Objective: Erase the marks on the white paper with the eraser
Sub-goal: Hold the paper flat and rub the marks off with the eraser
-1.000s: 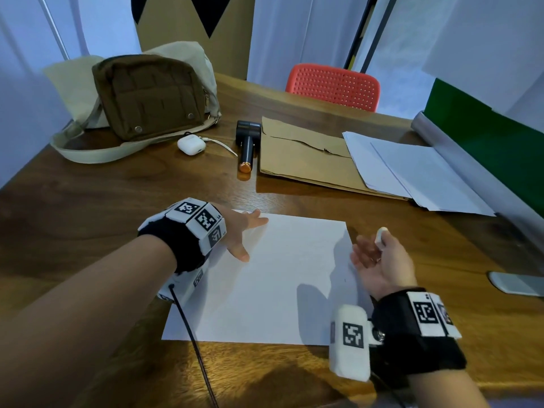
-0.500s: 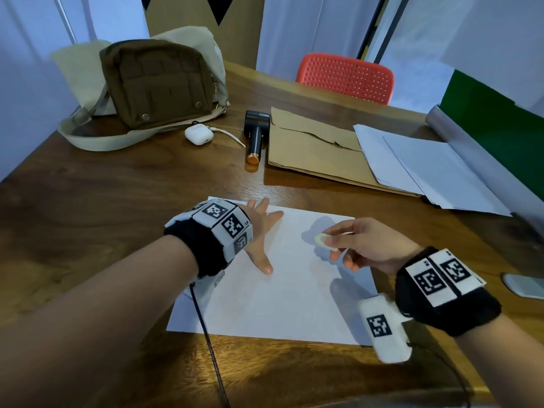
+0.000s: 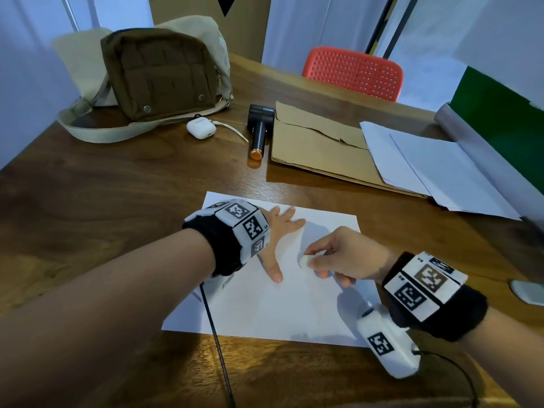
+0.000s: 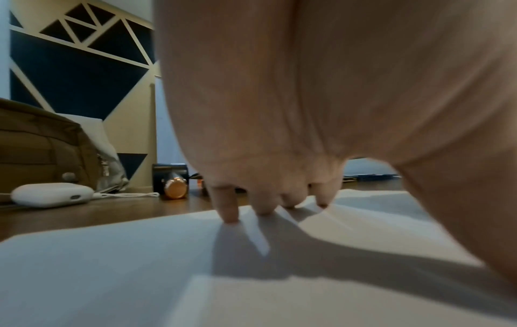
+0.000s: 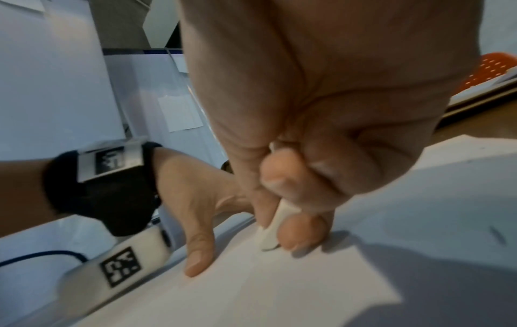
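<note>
A white sheet of paper (image 3: 265,307) lies on the wooden table in front of me. My left hand (image 3: 279,240) presses flat on the sheet's upper left part, fingers spread and straight; its fingertips (image 4: 230,218) touch the paper (image 4: 112,276). My right hand (image 3: 338,257) pinches a small white eraser (image 3: 304,260) between thumb and fingers, its tip down on the paper's middle. In the right wrist view the eraser (image 5: 272,230) meets the paper (image 5: 279,287) beside a faint dark line; a small dark mark (image 5: 496,234) shows further right.
At the back left stand a brown bag (image 3: 159,72), a white earbud case (image 3: 201,128) and a black tool with a copper end (image 3: 259,131). A brown envelope (image 3: 318,145) and loose white sheets (image 3: 435,166) lie back right. A red chair (image 3: 353,72) stands behind the table.
My right hand turned palm-down and moved left from the paper's right edge to its middle, bringing the eraser down onto the sheet. My left hand stayed pressed on the paper.
</note>
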Tool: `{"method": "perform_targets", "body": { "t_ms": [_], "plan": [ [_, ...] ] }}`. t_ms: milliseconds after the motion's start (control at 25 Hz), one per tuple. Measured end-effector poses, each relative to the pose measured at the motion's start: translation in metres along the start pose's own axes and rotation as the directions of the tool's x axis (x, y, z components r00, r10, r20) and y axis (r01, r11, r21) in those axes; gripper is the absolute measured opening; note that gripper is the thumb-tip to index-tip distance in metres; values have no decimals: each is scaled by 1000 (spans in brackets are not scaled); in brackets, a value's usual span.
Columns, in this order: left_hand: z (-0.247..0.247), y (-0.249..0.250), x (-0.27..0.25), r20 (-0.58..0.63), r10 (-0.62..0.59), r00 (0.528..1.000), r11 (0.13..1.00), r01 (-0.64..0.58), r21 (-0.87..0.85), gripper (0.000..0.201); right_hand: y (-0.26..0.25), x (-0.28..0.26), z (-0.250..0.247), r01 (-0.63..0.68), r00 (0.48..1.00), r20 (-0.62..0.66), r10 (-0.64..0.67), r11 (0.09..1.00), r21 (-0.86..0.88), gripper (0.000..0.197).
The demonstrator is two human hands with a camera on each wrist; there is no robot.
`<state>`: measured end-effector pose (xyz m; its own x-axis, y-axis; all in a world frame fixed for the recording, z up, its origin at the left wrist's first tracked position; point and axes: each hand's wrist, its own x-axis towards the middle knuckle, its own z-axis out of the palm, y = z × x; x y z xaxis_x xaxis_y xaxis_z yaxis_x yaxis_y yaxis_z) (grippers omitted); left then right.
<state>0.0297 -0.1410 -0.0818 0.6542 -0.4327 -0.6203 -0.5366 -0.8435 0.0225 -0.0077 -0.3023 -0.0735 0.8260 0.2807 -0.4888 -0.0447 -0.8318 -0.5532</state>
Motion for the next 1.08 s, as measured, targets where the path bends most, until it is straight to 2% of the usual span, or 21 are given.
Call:
{"method": "perform_targets", "body": {
  "t_ms": [80, 120, 200, 280, 400, 440, 600, 640, 680, 800, 840, 880, 960, 1040, 1080],
  "plan": [
    [-6, -6, -6, -11, 17, 1000, 1000, -17, -18, 98, 1, 5, -8, -12, 1000, -18, 11, 1000, -19, 15],
    [-9, -12, -8, -24, 26, 999, 999, -26, -35, 87, 2, 10, -13, -25, 997, -80, 23, 1000, -18, 14],
    [-12, -20, -11, -41, 30, 999, 998, -33, -58, 79, 1, 15, -17, -33, 980, -198, 30, 999, -13, 18],
    [-10, -21, -11, -26, 43, 999, 998, -44, -44, 80, -1, 13, -9, 1, 986, -167, -5, 1000, -24, 19],
    [-7, -16, -9, 6, 66, 998, 997, -66, -28, 85, -8, -3, 6, 32, 998, 61, -33, 999, 4, 17],
    [-6, -16, -10, 3, 69, 998, 997, -69, -28, 86, -9, -3, 4, 28, 996, 83, -27, 1000, -12, 16],
    [-5, -17, -12, -15, 78, 997, 997, -78, -9, 86, -5, 13, -15, -25, 987, -160, 9, 995, -97, 20],
    [-5, -17, -11, -17, 75, 997, 997, -75, 1, 86, -4, 13, -14, -22, 984, -177, 4, 995, -98, 21],
    [-5, -17, -11, -18, 71, 997, 997, -71, 15, 86, -4, 10, -12, -10, 989, -150, -6, 995, -102, 22],
    [-4, -16, -10, -14, 72, 997, 996, -71, 44, 86, -6, -6, -3, 3, 998, 60, 5, 992, -126, 22],
    [-4, -16, -9, -13, 74, 997, 996, -73, 47, 87, -7, -8, -3, 10, 996, 94, 1, 993, -119, 20],
    [-4, -17, -8, -11, 77, 997, 996, -77, 40, 87, -9, -4, -5, 10, 997, 76, -4, 997, -78, 19],
    [-4, -18, -9, -9, 79, 997, 997, -79, 15, 87, -12, 12, -7, 11, 999, -46, -8, 998, 62, 16],
    [-4, -19, -9, -10, 86, 996, 996, -87, -16, 87, -17, 20, 2, 56, 991, -124, -49, 997, 54, 15],
    [-5, -20, -9, -9, 89, 996, 996, -90, -26, 86, -18, 19, 8, 90, 991, -102, -89, 996, 4, 16]
  ]
}}
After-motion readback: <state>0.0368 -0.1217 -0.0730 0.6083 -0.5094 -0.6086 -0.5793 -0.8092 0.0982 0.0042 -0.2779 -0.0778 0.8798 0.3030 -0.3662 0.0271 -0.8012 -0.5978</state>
